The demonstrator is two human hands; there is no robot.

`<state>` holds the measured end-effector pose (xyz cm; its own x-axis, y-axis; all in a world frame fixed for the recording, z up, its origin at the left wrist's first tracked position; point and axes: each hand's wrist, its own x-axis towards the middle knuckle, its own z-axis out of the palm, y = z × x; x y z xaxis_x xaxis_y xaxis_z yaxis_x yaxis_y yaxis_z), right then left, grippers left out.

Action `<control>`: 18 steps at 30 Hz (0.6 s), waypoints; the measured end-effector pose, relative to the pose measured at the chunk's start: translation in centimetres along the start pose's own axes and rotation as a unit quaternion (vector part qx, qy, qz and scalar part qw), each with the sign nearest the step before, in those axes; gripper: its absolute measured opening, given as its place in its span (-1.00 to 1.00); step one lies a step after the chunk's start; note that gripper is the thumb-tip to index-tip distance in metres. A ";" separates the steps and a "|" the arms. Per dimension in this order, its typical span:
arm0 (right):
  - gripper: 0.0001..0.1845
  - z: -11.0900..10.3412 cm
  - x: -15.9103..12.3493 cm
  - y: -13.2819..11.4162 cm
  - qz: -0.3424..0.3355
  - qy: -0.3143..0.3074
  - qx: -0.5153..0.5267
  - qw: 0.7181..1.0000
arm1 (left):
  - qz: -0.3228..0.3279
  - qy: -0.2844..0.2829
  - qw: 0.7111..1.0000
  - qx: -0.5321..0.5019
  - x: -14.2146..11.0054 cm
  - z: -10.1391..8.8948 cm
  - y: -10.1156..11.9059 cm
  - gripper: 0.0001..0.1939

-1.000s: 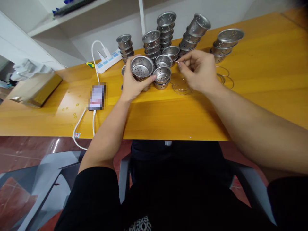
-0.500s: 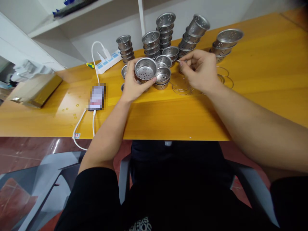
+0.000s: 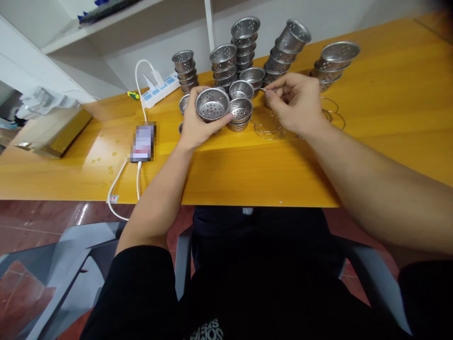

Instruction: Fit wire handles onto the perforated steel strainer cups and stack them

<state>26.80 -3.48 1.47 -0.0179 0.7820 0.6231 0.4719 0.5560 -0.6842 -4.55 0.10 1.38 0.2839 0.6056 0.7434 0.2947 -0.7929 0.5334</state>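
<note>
My left hand [image 3: 198,123] is wrapped round a perforated metal cup [image 3: 213,105], whose open top faces up toward me. Just right of it stand small perforated cups [image 3: 239,112], one set in another, close to my left thumb. My right hand [image 3: 295,101] is pinched on a thin metal wire; its short tip shows at the fingertips and the rest is hidden by the hand. Several wire rings [image 3: 268,131] lie on the table below my right hand, and more wire rings [image 3: 332,113] lie to its right.
Tall stacks of perforated cups [image 3: 244,40] stand along the back, with a leaning stack [image 3: 285,49] and another stack [image 3: 334,63] to the right. On the left are a phone [image 3: 143,141] with white cables, a power strip [image 3: 161,90] and a cardboard box [image 3: 53,130].
My left hand has tilted the cup and shifted it slightly right and down. The right hand keeps its pinch on the wire, nearly still.
</note>
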 end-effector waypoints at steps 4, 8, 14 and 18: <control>-0.94 -0.1 -0.1 0.0 0.010 -0.001 0.000 1.000 | -0.004 -0.010 1.000 -0.008 -0.1 0.2 -0.3 -0.04; -0.97 -0.2 -0.1 -0.2 0.002 0.004 0.000 1.000 | 0.016 -0.007 1.000 0.005 -0.1 0.4 -1.3 0.07; -0.89 -0.3 0.0 -0.5 0.025 0.002 -0.003 1.000 | 0.034 -0.018 0.999 0.022 -0.1 0.4 -2.1 0.05; -0.70 -0.2 0.0 -0.5 0.035 -0.002 0.004 0.999 | 0.033 -0.038 0.998 0.038 0.0 0.2 -1.0 0.03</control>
<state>26.73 -3.74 1.87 0.0117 0.8195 0.5730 0.4642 0.5031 -0.7290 -4.64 0.92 0.73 0.3726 0.5576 0.7418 0.3402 -0.8258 0.4498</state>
